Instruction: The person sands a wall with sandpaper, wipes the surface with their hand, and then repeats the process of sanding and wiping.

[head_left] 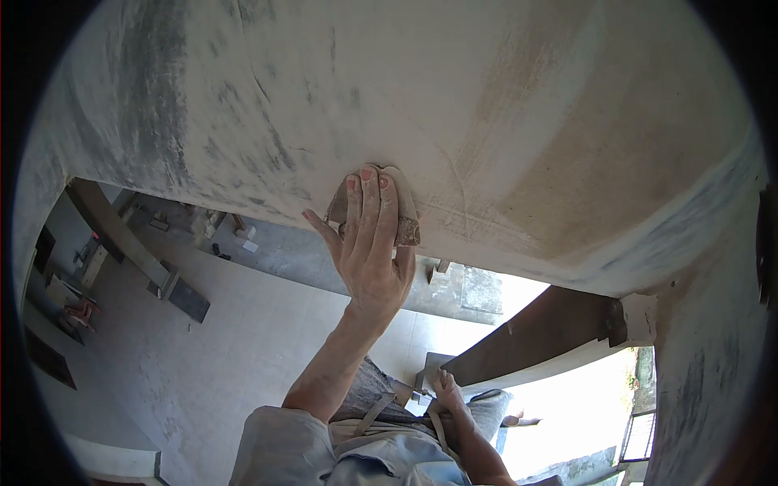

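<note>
My left hand is raised, its back towards me, pressing a folded, worn piece of sandpaper against the plastered surface. Three fingers lie flat over the sheet, the little finger sticks out to the left, and the thumb sits at the right edge. White dust coats the fingers. Lower down, near my waist, my right hand is closed beside a small grey flat piece. What it grips is too small to make out.
Dark grey patches and a brown area mark the plaster. Far below lies a pale floor with a dark slab and a red chair. A brown beam runs at the right, near a bright opening with a window grille.
</note>
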The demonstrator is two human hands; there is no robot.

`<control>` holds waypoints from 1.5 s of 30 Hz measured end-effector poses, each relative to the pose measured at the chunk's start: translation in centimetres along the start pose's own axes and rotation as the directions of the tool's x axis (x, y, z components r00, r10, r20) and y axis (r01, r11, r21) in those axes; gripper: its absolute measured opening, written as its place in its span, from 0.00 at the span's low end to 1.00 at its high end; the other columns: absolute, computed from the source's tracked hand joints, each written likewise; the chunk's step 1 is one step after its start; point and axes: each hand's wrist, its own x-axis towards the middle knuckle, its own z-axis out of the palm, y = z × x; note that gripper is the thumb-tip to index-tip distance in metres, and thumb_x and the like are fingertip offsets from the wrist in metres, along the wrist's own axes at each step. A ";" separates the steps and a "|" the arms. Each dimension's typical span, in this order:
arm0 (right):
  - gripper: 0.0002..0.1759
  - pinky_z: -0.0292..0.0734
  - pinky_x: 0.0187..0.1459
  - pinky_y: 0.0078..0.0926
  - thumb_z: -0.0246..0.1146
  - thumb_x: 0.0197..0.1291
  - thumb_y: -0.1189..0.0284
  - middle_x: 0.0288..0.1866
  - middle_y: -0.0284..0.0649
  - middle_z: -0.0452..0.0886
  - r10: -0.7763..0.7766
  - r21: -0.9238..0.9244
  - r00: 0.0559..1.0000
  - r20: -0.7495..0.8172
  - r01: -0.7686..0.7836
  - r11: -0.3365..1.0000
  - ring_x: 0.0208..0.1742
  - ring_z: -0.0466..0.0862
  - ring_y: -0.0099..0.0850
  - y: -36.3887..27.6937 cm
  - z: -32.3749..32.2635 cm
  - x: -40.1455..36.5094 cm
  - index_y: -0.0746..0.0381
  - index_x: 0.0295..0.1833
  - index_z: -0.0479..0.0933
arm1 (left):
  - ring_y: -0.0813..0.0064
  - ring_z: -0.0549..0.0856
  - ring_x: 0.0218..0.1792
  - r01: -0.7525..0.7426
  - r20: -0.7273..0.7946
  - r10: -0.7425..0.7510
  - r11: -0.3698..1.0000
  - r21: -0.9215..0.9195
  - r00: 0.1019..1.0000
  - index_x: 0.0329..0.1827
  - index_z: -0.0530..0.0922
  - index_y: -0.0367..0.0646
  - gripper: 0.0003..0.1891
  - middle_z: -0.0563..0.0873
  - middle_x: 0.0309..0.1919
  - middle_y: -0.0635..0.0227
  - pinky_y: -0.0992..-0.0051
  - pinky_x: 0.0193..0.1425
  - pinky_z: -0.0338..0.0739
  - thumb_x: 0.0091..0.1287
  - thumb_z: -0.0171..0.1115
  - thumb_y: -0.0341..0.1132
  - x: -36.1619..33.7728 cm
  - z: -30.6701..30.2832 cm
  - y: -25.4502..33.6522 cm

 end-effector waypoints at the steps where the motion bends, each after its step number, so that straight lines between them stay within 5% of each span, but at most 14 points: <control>1: 0.23 0.75 0.56 0.49 0.56 0.67 0.58 0.55 0.59 0.80 -0.023 0.017 1.000 -0.015 0.024 1.000 0.57 0.79 0.58 0.3 0.0 -0.3 0.64 0.57 0.70 | 0.62 0.66 0.75 -0.012 0.051 0.011 1.000 0.011 0.999 0.66 0.74 0.39 0.25 0.75 0.67 0.55 0.37 0.77 0.27 0.73 0.54 0.45 -1.3 -0.1 0.1; 6: 0.22 0.75 0.55 0.49 0.57 0.67 0.57 0.54 0.59 0.80 -0.164 0.051 0.985 -0.047 0.166 0.985 0.56 0.80 0.58 1.5 1.1 0.9 0.63 0.57 0.70 | 0.57 0.62 0.76 -0.133 0.102 0.124 0.987 0.089 0.987 0.66 0.72 0.33 0.25 0.72 0.68 0.48 0.37 0.76 0.24 0.76 0.47 0.44 -2.1 0.2 -0.1; 9: 0.22 0.75 0.53 0.50 0.56 0.68 0.58 0.56 0.59 0.77 -0.101 0.060 0.995 0.004 0.100 0.993 0.56 0.78 0.58 0.9 0.7 0.6 0.64 0.58 0.70 | 0.65 0.62 0.76 -0.051 0.025 0.049 0.992 0.116 0.998 0.66 0.74 0.42 0.23 0.75 0.68 0.57 0.34 0.75 0.22 0.73 0.48 0.42 3.5 0.2 1.1; 12: 0.22 0.74 0.55 0.49 0.54 0.69 0.59 0.56 0.59 0.76 -0.065 0.055 0.997 0.040 0.062 0.997 0.59 0.77 0.57 0.8 0.3 0.4 0.63 0.59 0.69 | 0.56 0.62 0.76 -0.084 0.095 0.072 0.989 0.120 0.993 0.67 0.71 0.32 0.26 0.72 0.68 0.46 0.37 0.75 0.22 0.77 0.43 0.45 3.2 -0.3 1.1; 15: 0.22 0.73 0.57 0.48 0.55 0.69 0.59 0.56 0.58 0.77 -0.102 0.062 0.995 -0.010 0.103 0.993 0.59 0.77 0.57 2.5 1.5 0.8 0.63 0.59 0.69 | 0.65 0.62 0.76 -0.017 0.148 0.010 0.999 0.049 0.989 0.67 0.74 0.42 0.23 0.74 0.69 0.58 0.34 0.75 0.20 0.73 0.47 0.42 -3.0 0.3 0.5; 21: 0.22 0.73 0.57 0.47 0.56 0.68 0.58 0.57 0.58 0.78 -0.035 0.025 0.999 0.041 0.034 0.999 0.61 0.77 0.56 0.5 0.3 0.9 0.62 0.59 0.69 | 0.56 0.62 0.76 -0.173 0.038 0.169 0.978 0.116 0.985 0.68 0.71 0.33 0.26 0.71 0.69 0.47 0.40 0.76 0.19 0.77 0.41 0.45 1.0 0.9 0.0; 24: 0.22 0.74 0.58 0.44 0.58 0.68 0.58 0.59 0.58 0.78 0.083 -0.003 0.992 0.090 -0.083 0.997 0.62 0.77 0.55 -0.2 -0.2 0.3 0.64 0.58 0.69 | 0.55 0.61 0.76 -0.118 0.053 0.114 0.990 0.080 0.992 0.69 0.70 0.33 0.27 0.69 0.70 0.47 0.41 0.76 0.19 0.77 0.41 0.45 2.9 0.5 0.6; 27: 0.22 0.73 0.59 0.44 0.58 0.68 0.61 0.62 0.56 0.77 -0.160 0.120 0.987 -0.035 0.163 0.979 0.63 0.76 0.53 2.9 2.0 1.6 0.66 0.57 0.68 | 0.65 0.59 0.78 0.002 0.094 0.004 0.998 -0.066 0.996 0.67 0.74 0.43 0.23 0.72 0.70 0.59 0.36 0.75 0.19 0.73 0.48 0.41 -1.7 0.7 1.0; 32: 0.22 0.71 0.63 0.39 0.57 0.68 0.64 0.66 0.53 0.75 -0.120 0.167 0.992 -0.027 0.123 0.978 0.66 0.75 0.48 1.6 1.1 0.9 0.68 0.60 0.67 | 0.61 0.59 0.78 0.011 0.175 0.008 0.994 -0.107 0.985 0.67 0.73 0.43 0.21 0.70 0.72 0.57 0.33 0.75 0.23 0.73 0.49 0.38 -5.4 0.0 1.1; 37: 0.20 0.70 0.63 0.42 0.56 0.69 0.64 0.64 0.55 0.75 -0.038 0.211 0.989 -0.141 0.068 0.975 0.65 0.75 0.52 -1.3 -1.4 -0.7 0.68 0.58 0.67 | 0.59 0.65 0.75 0.049 0.302 0.072 0.926 -0.375 0.951 0.65 0.75 0.45 0.19 0.74 0.69 0.57 0.34 0.76 0.39 0.74 0.53 0.38 -7.9 -2.0 2.2; 41: 0.22 0.72 0.59 0.40 0.56 0.69 0.62 0.53 0.53 0.76 -0.079 0.520 0.897 -0.435 0.322 0.791 0.54 0.78 0.50 -0.6 -0.2 0.6 0.67 0.57 0.61 | 0.58 0.79 0.62 0.278 0.555 0.036 0.838 -0.470 0.831 0.58 0.78 0.43 0.13 0.81 0.60 0.56 0.46 0.75 0.57 0.73 0.56 0.33 -11.8 -2.2 2.1; 42: 0.23 0.77 0.47 0.30 0.55 0.71 0.63 0.52 0.46 0.72 -0.297 0.218 0.832 -0.468 0.434 0.874 0.43 0.78 0.30 2.8 0.7 3.4 0.67 0.54 0.51 | 0.59 0.81 0.58 0.452 0.683 -0.045 0.780 -0.432 0.729 0.58 0.78 0.43 0.13 0.82 0.56 0.57 0.51 0.72 0.62 0.74 0.56 0.34 -13.5 -1.9 1.9; 43: 0.24 0.77 0.37 0.26 0.55 0.71 0.64 0.50 0.44 0.74 0.141 0.669 0.972 -0.190 0.023 0.743 0.38 0.78 0.26 -4.0 -4.1 -0.3 0.68 0.57 0.51 | 0.61 0.83 0.55 0.610 0.797 -0.106 0.706 -0.361 0.595 0.57 0.78 0.42 0.12 0.84 0.53 0.58 0.55 0.69 0.66 0.74 0.56 0.34 -15.4 -1.5 1.5; 45: 0.25 0.74 0.30 0.22 0.55 0.71 0.64 0.45 0.42 0.76 0.216 0.731 0.962 -0.169 -0.025 0.682 0.33 0.77 0.22 -5.4 -5.9 0.5 0.67 0.60 0.53 | 0.65 0.85 0.48 0.860 0.938 -0.154 0.467 -0.207 0.310 0.55 0.79 0.40 0.12 0.85 0.47 0.61 0.63 0.63 0.72 0.75 0.55 0.36 -18.6 -0.9 0.9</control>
